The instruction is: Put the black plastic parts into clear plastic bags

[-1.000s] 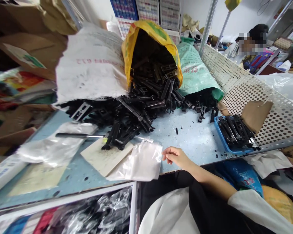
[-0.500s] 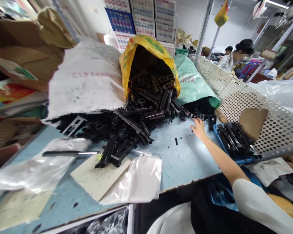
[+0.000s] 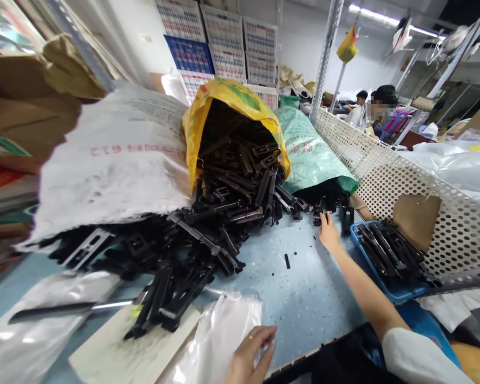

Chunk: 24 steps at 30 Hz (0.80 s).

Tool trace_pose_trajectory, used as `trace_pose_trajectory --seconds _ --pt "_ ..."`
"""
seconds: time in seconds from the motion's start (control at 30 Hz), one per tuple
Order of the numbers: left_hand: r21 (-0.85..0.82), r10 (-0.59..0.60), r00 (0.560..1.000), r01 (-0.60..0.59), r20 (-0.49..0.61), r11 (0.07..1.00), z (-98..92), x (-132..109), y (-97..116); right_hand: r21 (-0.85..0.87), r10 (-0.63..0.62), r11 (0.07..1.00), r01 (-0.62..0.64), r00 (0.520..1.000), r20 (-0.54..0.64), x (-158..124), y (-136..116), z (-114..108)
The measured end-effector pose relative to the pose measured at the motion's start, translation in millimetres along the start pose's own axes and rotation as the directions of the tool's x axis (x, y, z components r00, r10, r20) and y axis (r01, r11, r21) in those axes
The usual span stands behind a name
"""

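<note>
My right hand [image 3: 328, 231] reaches far across the blue table [image 3: 304, 288], its fingers stretched out onto the black plastic parts [image 3: 331, 205] that spill from the green sack [image 3: 312, 152]. Whether it grips one of them I cannot make out. My left hand [image 3: 250, 352] is at the near edge, fingers curled on the corner of a clear plastic bag [image 3: 216, 341]. A yellow sack [image 3: 228, 101] lies open on its side with a big heap of black parts [image 3: 208, 224] pouring out of it.
A white sack [image 3: 116, 165] lies at the left. A blue tray [image 3: 400, 290] of black parts stands at the right beside a perforated metal divider [image 3: 404, 181]. A knife [image 3: 68, 309] lies on clear film at the left. Another person sits beyond the divider.
My right hand moved further out, from the bare table up to the parts at the green sack. My left hand came into view on the plastic bag. The camera tilted up.
</note>
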State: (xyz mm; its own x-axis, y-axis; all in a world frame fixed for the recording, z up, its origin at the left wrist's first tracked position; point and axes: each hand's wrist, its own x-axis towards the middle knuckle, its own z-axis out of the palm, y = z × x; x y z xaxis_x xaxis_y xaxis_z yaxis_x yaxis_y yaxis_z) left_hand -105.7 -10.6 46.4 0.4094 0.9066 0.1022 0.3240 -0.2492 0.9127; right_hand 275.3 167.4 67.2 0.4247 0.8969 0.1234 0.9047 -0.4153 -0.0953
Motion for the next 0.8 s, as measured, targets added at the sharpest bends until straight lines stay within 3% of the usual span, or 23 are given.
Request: trace_pose_trajectory --seconds 0.1,0.27,0.4,0.63,0.8 --pt "0.098 0.102 0.993 -0.107 0.051 0.989 15.5 29 -19 0.003 0.017 1.0 -0.017 1.0 -0.004 -11 3 2" --pt "0.098 0.103 0.989 -0.113 0.107 0.989 21.8 33 -41 0.026 0.002 1.0 -0.001 0.999 -0.033 -19 4 7" --pt "0.043 0.073 0.994 -0.077 0.083 0.996 20.9 29 -43 0.061 0.011 0.998 -0.006 0.997 -0.077 -21 2 7" --pt "0.071 0.049 0.99 -0.059 0.129 0.996 20.4 28 -43 0.042 0.072 0.997 -0.071 0.997 -0.027 -21 -2 2" --pt "0.091 0.055 0.996 -0.061 0.066 0.994 24.8 27 -45 0.045 0.089 0.995 -0.089 0.996 0.0 -21 -3 -1"
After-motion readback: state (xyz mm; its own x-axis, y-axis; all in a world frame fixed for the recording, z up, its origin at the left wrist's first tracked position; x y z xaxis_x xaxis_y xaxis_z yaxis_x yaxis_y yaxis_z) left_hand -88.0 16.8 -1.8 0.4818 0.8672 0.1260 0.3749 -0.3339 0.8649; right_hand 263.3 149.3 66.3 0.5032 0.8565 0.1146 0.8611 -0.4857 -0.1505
